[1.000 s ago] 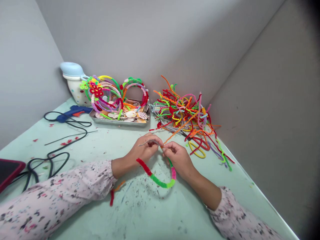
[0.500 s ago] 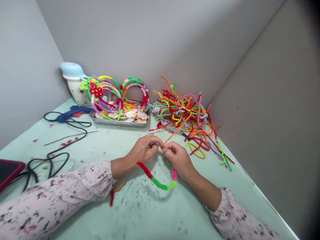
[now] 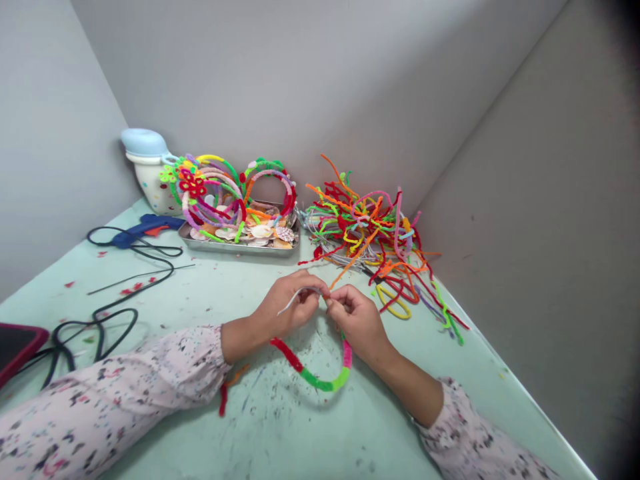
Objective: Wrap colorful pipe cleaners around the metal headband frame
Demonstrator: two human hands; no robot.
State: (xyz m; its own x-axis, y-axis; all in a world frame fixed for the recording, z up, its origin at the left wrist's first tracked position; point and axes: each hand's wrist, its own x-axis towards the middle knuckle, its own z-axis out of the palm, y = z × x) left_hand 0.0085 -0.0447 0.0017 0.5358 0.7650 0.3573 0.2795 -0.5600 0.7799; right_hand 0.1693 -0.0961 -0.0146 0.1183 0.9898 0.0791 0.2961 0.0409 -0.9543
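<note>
Between my two hands is a curved headband (image 3: 317,382) wound with pipe cleaner in red, green, lime and pink. Its bare grey end (image 3: 295,297) arcs across my left hand (image 3: 287,303), whose thumb and fingers are pinched close to where the winding stops. My right hand (image 3: 357,320) pinches the band at that same spot, hiding part of it. An orange pipe cleaner (image 3: 350,265) slants up and away from the fingertips; a bit of orange shows between them. The red end of the band hangs free below my left hand.
Behind, a metal tray (image 3: 240,249) holds shells and several colourful headbands (image 3: 215,180). A tangled pile of pipe cleaners (image 3: 370,220) lies right of it, near yellow-handled scissors (image 3: 393,303). Leftward are a blue glue gun (image 3: 145,229), black cord (image 3: 100,320), lidded cup (image 3: 150,173) and red-edged device (image 3: 23,350).
The hanging coloured curve of the headband has dipped slightly lower. Both hands stay pinched at nearly the same place, and the bare grey end has shifted a little.
</note>
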